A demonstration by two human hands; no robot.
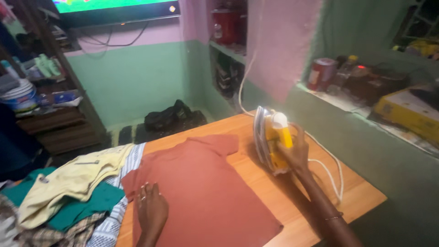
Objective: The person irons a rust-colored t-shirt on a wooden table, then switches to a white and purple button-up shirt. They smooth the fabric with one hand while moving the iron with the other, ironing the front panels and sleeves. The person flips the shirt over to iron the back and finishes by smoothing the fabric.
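Right hand (296, 153) wrapped around the handle of a yellow-and-white iron (270, 139) standing on its heel near the far right edge of the wooden table (361, 196); left hand (151, 208) spread flat on the rust-coloured shirt (206, 192), mid-table; iron likely heavy, rigid, best gripped at the handle; shirt soft, limp; white cord (331, 171) trails along the right edge; heaped clothes (68, 192) at the left edge.

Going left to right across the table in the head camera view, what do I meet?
Pile of clothes → left hand, flat on the rust-red shirt → yellow and white iron, gripped by the right hand → white cord.
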